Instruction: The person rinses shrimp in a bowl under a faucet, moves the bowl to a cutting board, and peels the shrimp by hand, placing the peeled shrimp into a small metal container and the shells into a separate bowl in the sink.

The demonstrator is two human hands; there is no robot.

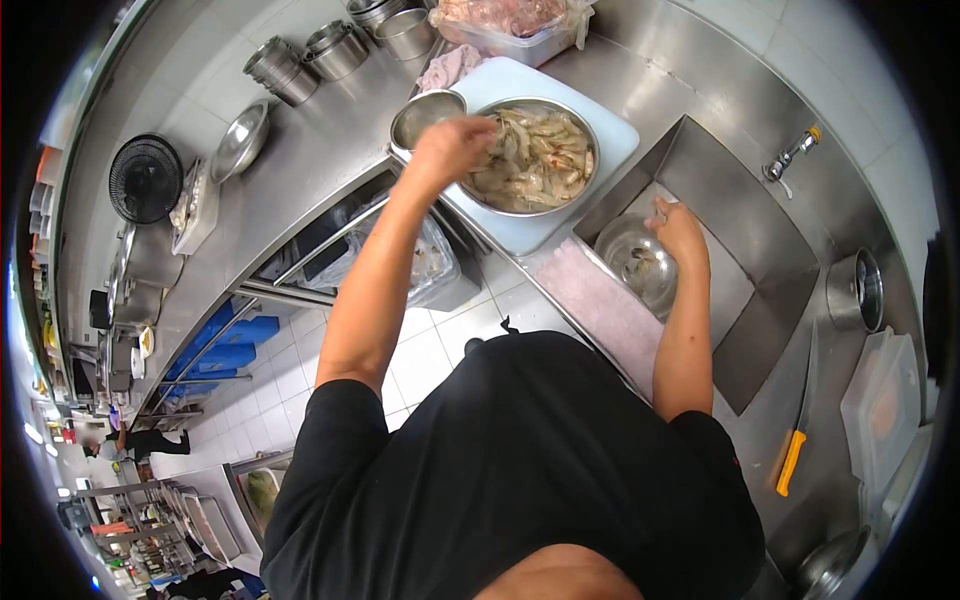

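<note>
A wide metal bowl [540,160] full of raw shrimp sits on a pale blue cutting board [612,125]. My left hand [458,150] is at the bowl's left rim, its fingers bent over the shrimp; what they hold, if anything, is too small to tell. Beneath that hand, a smaller metal bowl [420,112] stands at the board's left edge. Over the sink [740,270], my right hand [680,228] grips the rim of a round metal bowl [636,262] with a few small pieces at its bottom.
A pink cloth [600,300] covers the sink's front edge. To the right are a faucet [792,160], a metal pot [853,290] and a knife with a yellow handle [792,463]. Metal pots [335,52] and a bagged tub [515,30] stand behind. One person [120,445] is far left.
</note>
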